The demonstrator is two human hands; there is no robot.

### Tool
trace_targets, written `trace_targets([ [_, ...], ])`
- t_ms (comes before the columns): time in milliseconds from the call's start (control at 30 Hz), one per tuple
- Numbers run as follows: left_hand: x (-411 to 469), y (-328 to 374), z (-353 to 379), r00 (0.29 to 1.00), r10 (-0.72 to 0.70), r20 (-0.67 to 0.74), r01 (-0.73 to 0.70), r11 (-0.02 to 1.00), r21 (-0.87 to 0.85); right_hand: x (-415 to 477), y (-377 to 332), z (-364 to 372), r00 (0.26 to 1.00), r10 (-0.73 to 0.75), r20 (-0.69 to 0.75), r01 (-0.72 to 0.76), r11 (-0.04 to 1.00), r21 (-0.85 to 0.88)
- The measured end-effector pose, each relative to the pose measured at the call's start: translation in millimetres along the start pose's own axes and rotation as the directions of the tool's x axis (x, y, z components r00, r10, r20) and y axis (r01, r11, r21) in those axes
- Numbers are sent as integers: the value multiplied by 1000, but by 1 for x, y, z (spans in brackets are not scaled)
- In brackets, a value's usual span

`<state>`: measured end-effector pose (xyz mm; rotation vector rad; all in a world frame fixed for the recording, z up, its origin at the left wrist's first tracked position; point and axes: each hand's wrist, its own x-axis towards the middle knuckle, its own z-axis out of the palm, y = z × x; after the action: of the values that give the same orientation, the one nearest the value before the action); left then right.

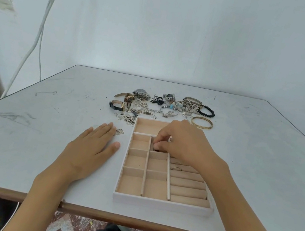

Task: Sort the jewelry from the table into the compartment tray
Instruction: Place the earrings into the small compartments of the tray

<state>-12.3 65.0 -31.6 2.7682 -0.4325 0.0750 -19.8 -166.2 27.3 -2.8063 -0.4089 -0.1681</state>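
The white counter (pixel 251 163) is bearing the compartment tray (pixel 162 204), the jewelry pile (pixel 169 108) lying just beyond. Our right hand (pixel 185 143), fingers (pixel 162 137) curled, is pinching a small dark piece (pixel 156 148) inside a middle cell; we are judging a low release best. Our left hand (pixel 90 149) is resting flat beside the tray.

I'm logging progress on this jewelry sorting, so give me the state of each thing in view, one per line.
Tray: on the table, most compartments empty.
Ring: slotted in the tray's ring rolls.
Right hand: over the tray, pinching a small dark piece at a middle compartment.
Left hand: flat on the table, holding nothing.
Jewelry pile: unsorted, beyond the tray.
Gold bangle: lying flat beside the pile.
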Motion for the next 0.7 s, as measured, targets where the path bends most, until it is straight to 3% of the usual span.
trace_targets([
  [200,0,-1,0,1000,0,4,0,1000,-4,5,22,-16,988,77,-136,-16,915,403],
  [367,0,-1,0,1000,2,1,-2,1000,6,13,50,-26,939,244,-241,-72,826,559],
  [700,1,-2,2,1000,7,-8,-7,1000,4,29,97,-16,896,403,-185,-272,829,489],
])
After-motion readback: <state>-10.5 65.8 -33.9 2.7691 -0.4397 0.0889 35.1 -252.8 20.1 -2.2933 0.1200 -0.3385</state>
